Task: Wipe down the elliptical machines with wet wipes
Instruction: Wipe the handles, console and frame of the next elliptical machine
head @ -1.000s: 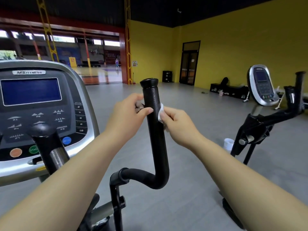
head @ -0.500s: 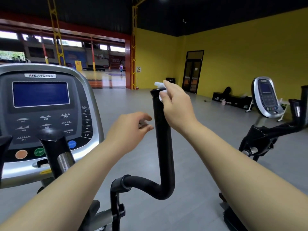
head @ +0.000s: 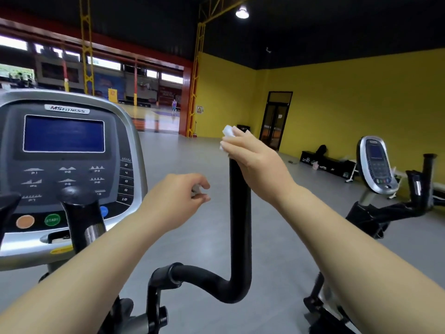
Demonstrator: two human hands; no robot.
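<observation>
Two elliptical machines showed in the head view: the near machine [head: 134, 145] at lower left and the second machine [head: 376, 165] well apart at the right edge. Right hand [head: 255, 160] was clamped over the top end of the near machine's black handlebar [head: 240, 225], fingers curled round it. The wet wipe [head: 227, 131] sat bunched under those fingers, on the bar's tip, with a white wad poking out past the fingertips. Left hand [head: 178, 203] hung just left of the bar, not touching it, with fingers curled. Its thumb and forefinger pinched a small pale object [head: 196, 189]; I couldn't tell what it was. The handlebar ran upright, then bent at the bottom toward a black clamp [head: 156, 288]. The console [head: 65, 165] read MS FITNESS, with a blue screen [head: 63, 133], a green START button [head: 52, 220] and an orange button [head: 25, 221] beside it. A shorter black grip [head: 79, 213] stood in front of the console. Grey floor [head: 192, 237], yellow wall [head: 349, 104] and a dark door [head: 277, 119] in the corner. A low black bench [head: 322, 162] ran along the wall. One ceiling lamp [head: 242, 12] was lit. A distant person [head: 173, 106] stood on the court beyond the opening.
</observation>
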